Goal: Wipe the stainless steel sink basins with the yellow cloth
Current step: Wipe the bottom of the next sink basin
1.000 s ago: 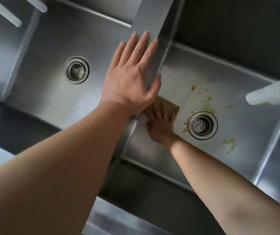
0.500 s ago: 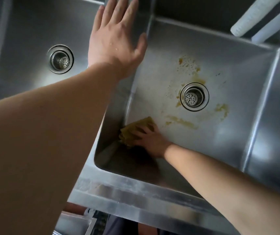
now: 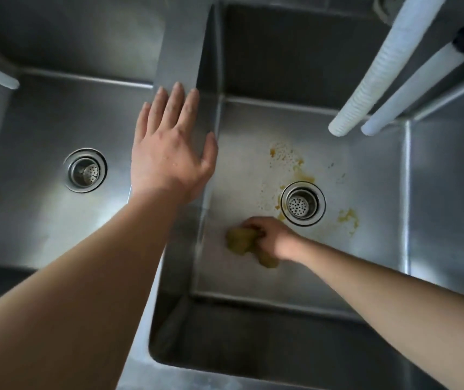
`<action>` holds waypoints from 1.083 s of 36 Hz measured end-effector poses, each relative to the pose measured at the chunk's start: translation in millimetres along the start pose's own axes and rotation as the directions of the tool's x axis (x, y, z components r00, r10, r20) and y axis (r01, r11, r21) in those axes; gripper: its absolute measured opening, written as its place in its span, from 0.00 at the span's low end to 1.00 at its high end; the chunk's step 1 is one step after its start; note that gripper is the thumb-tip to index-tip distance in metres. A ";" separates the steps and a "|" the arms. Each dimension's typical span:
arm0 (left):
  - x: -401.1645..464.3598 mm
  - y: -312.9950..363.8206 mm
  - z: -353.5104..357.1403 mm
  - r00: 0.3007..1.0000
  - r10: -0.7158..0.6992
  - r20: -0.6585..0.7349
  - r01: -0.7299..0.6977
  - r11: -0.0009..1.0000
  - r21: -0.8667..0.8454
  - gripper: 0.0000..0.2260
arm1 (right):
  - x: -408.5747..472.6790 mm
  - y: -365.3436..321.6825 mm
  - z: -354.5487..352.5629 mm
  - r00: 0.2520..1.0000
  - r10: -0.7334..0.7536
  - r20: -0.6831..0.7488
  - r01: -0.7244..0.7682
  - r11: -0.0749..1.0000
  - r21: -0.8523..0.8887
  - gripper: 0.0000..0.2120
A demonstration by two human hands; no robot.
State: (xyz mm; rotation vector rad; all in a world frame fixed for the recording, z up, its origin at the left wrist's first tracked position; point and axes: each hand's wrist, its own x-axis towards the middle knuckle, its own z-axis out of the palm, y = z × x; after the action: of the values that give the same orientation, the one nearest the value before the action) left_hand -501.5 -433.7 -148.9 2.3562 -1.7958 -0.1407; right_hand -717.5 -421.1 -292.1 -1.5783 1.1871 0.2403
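Head view: since half a second ago the yellow cloth (image 3: 242, 240) has gone from flat under straight fingers to bunched in the right hand (image 3: 272, 237), whose fingers curl round it, at 8 o'clock of the drain (image 3: 303, 203) in the stained right basin (image 3: 253, 170). The left hand (image 3: 170, 149) lies flat, fingers spread, on the divider (image 3: 181, 52). No writing shows.

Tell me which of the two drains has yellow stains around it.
The drain in the right basin, just beyond the right hand holding the yellow cloth. The left basin's drain has clean steel around it.
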 end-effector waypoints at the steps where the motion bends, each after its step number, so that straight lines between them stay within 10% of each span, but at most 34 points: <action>1: -0.1 0.6 0.2 1.000 -0.003 0.000 0.003 1.000 0.000 0.31 | 6.5 -1.0 -17.9 0.999 0.006 -0.051 -0.002 0.996 0.095 0.22; 10: 0.7 2.3 1.3 0.999 -0.035 -0.023 0.035 0.999 0.013 0.32 | 95.2 -12.4 -184.1 0.793 0.005 -0.609 0.123 0.978 0.169 0.17; 18: 0.9 3.4 0.3 0.999 -0.032 -0.029 0.033 0.999 0.028 0.31 | 165.9 12.7 -191.4 0.955 0.029 -0.297 -0.159 0.891 -0.424 0.32; 39: -2.9 4.8 -1.8 1.000 -0.031 -0.002 0.031 0.999 0.009 0.33 | 75.2 7.3 -59.4 0.990 -0.131 -0.045 0.081 0.808 -0.583 0.31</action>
State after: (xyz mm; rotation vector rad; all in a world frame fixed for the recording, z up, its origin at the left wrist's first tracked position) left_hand -506.5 -432.1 -146.3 2.3898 -1.7638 -0.1350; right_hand -711.6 -511.3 -324.9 -2.2038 1.1420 0.5056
